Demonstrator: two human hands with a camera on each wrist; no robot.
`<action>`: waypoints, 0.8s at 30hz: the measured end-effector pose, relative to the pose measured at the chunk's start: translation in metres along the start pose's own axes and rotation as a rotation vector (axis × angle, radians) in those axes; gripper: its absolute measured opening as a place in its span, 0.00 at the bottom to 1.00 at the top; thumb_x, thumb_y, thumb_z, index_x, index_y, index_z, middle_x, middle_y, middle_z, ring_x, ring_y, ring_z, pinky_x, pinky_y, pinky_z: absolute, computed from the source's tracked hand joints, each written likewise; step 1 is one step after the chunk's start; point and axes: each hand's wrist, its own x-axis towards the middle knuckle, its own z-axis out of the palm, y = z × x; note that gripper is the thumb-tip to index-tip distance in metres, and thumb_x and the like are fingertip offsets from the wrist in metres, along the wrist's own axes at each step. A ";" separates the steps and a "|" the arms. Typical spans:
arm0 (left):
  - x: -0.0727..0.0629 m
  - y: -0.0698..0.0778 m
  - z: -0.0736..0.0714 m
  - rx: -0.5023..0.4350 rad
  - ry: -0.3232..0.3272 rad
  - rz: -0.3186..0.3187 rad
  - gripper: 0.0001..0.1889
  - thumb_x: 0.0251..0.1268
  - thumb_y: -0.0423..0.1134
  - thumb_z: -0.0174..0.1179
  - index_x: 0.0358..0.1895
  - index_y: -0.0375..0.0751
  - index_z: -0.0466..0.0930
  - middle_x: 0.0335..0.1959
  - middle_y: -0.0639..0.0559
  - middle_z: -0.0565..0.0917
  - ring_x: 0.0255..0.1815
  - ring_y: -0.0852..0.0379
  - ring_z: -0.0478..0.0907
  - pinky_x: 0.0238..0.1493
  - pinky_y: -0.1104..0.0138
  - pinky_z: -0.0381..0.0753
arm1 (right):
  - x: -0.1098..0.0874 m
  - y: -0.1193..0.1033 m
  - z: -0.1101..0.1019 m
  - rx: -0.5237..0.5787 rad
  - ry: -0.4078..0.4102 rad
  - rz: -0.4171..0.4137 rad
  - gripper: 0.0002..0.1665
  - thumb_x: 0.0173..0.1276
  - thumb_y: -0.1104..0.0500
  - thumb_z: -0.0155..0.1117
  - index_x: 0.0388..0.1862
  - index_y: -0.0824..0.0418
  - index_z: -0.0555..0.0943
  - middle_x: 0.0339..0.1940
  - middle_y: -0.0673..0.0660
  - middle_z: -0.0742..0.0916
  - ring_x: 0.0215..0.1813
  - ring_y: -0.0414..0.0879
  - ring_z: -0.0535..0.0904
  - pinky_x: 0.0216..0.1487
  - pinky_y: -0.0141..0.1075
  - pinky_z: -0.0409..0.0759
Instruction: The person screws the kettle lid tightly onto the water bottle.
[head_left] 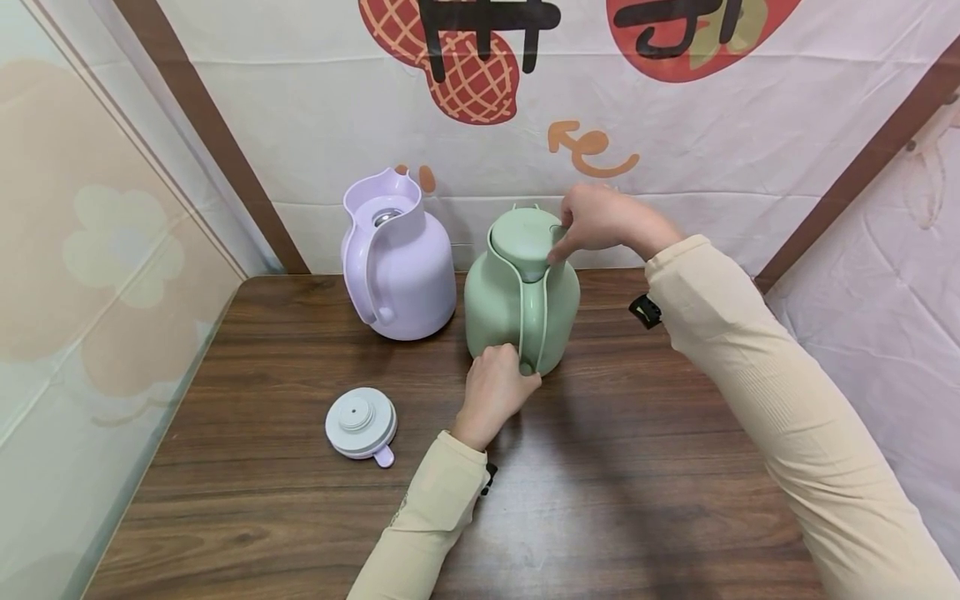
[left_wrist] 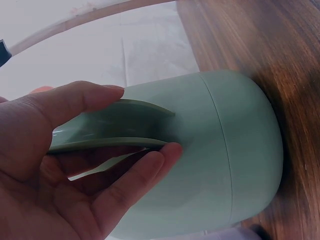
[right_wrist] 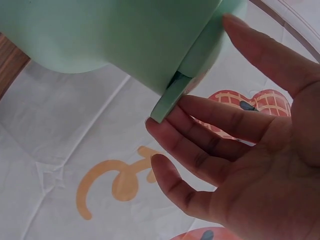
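A green vacuum jug stands upright on the table with its lid seated in the top opening. Low on its handle, the left hand grips with thumb on one side and fingers on the other. At the lid's right side is the right hand; it holds the lid between thumb and fingertips, and its fingers touch the small tab sticking out. To the left, a lilac vacuum jug stands without a lid, its opening showing.
A pale grey and lilac lid lies upside down on the wooden table, left of the left forearm. Close behind the jugs hangs a printed white cloth wall; more cloth closes off the left and right sides.
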 end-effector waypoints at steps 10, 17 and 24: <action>0.000 0.000 0.000 -0.009 0.000 -0.004 0.24 0.44 0.30 0.61 0.08 0.48 0.53 0.08 0.59 0.51 0.10 0.62 0.53 0.11 0.71 0.56 | -0.001 -0.005 0.001 -0.004 0.023 0.011 0.29 0.51 0.51 0.70 0.08 0.57 0.60 0.09 0.48 0.58 0.15 0.40 0.53 0.20 0.32 0.56; 0.000 0.001 0.001 -0.002 0.005 -0.002 0.24 0.45 0.30 0.61 0.09 0.48 0.53 0.08 0.59 0.52 0.10 0.61 0.54 0.11 0.70 0.57 | -0.003 -0.008 0.002 -0.018 0.038 0.006 0.28 0.51 0.52 0.70 0.09 0.58 0.61 0.09 0.48 0.58 0.16 0.40 0.54 0.20 0.32 0.56; 0.001 0.000 0.000 0.003 0.006 -0.001 0.24 0.45 0.30 0.61 0.08 0.47 0.53 0.08 0.59 0.52 0.10 0.62 0.54 0.11 0.71 0.57 | -0.004 -0.010 0.003 -0.030 0.060 -0.015 0.28 0.51 0.53 0.70 0.08 0.58 0.61 0.09 0.48 0.59 0.15 0.40 0.54 0.19 0.32 0.56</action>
